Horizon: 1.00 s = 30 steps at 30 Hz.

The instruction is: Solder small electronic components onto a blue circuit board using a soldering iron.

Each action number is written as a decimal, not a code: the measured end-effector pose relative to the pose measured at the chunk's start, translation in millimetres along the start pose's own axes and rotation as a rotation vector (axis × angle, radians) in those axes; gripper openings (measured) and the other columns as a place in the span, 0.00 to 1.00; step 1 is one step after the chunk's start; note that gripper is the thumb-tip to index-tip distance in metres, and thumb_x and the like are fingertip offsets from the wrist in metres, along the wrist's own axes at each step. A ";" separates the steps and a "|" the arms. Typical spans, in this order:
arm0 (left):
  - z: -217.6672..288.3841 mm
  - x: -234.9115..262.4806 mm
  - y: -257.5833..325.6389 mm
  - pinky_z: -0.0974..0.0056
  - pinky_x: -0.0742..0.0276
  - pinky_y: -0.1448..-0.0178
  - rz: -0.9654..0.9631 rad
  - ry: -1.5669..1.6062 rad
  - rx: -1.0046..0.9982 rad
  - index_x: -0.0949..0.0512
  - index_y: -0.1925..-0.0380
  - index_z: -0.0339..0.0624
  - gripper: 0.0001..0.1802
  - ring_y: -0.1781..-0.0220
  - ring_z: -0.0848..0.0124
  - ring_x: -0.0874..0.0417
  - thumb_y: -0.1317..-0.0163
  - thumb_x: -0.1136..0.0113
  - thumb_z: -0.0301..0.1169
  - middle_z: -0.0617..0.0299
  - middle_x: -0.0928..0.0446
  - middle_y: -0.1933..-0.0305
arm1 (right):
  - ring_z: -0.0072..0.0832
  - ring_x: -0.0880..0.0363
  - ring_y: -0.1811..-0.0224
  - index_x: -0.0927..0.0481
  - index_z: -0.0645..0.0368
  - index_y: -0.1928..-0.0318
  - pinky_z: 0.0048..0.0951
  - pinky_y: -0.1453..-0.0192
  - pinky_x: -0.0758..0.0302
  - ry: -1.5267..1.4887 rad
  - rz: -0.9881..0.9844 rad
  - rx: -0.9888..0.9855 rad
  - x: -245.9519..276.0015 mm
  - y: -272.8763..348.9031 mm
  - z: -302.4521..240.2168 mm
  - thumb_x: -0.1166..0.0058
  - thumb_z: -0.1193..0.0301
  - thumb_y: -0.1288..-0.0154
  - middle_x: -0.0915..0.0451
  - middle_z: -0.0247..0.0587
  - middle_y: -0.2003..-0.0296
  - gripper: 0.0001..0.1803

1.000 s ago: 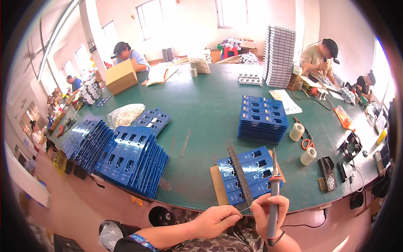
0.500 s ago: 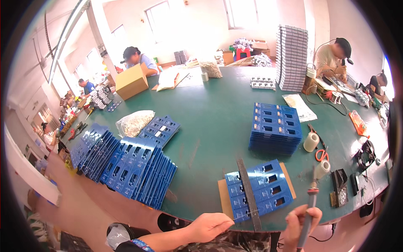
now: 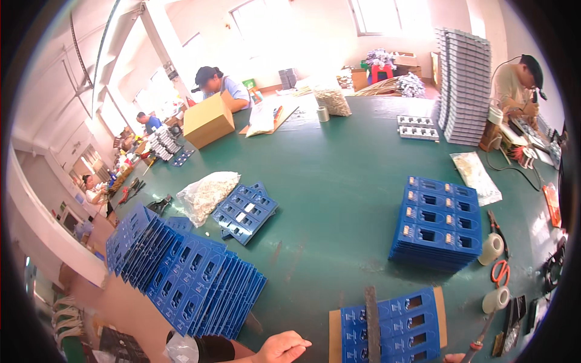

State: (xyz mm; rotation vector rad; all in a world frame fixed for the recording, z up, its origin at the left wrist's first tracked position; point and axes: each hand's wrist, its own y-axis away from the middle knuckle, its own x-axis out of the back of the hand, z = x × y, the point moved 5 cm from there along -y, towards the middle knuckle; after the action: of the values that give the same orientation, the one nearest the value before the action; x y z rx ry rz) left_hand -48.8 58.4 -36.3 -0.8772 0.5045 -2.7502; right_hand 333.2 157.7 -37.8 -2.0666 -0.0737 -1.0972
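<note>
At the front edge, a blue circuit-board panel (image 3: 396, 323) lies on a piece of brown cardboard (image 3: 335, 336), with a dark flat bar (image 3: 372, 327) across it. My left hand (image 3: 283, 348) is left of the panel, apart from it, its fingers pressed together; anything they pinch is too small to make out. At the lower edge right of the panel, my right hand (image 3: 454, 358) shows only in part. It holds a soldering iron (image 3: 477, 345), whose tip points up toward a roll of pale tape (image 3: 495, 299).
Blue panels lean in rows (image 3: 190, 278) at left, near a bag of small pale parts (image 3: 209, 195). A stack of populated panels (image 3: 436, 224) stands at right, beside orange-handled scissors (image 3: 500, 273). A tall grey stack (image 3: 463, 88) rises behind. Co-workers sit around the table.
The view has shifted, so the table's things sit lower and mostly farther right. My hands are lower in the picture, the right one now mostly cut off. The soldering iron remains in it.
</note>
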 end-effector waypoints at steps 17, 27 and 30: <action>-23.4 -1.2 12.3 0.63 0.25 0.63 0.113 0.265 -0.076 0.21 0.55 0.32 0.08 0.67 0.64 0.21 0.32 0.42 0.24 0.54 0.23 0.66 | 0.29 0.23 0.54 0.21 0.62 0.45 0.35 0.46 0.27 0.172 0.159 -0.101 -26.8 38.5 38.0 0.50 0.58 0.29 0.21 0.40 0.52 0.22; 52.1 8.1 52.1 0.57 0.24 0.63 0.195 0.310 -0.298 0.20 0.61 0.40 0.06 0.65 0.56 0.19 0.33 0.41 0.29 0.55 0.23 0.67 | 0.34 0.24 0.59 0.18 0.59 0.57 0.35 0.49 0.27 -0.049 0.447 0.078 20.7 16.6 -55.8 0.48 0.60 0.28 0.20 0.42 0.61 0.15; 77.7 15.5 68.8 0.55 0.22 0.61 0.159 0.289 -0.357 0.18 0.66 0.43 0.09 0.64 0.55 0.18 0.33 0.42 0.35 0.54 0.20 0.66 | 0.32 0.24 0.60 0.19 0.60 0.57 0.33 0.51 0.27 -0.098 0.388 0.155 20.3 30.4 -62.0 0.47 0.61 0.28 0.21 0.42 0.61 0.14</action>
State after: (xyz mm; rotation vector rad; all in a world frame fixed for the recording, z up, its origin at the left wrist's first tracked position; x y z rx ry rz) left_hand -8.7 -29.4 4.9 -0.4742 1.0930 -2.6920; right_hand 315.4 89.9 -21.5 -1.8918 0.1817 -0.7301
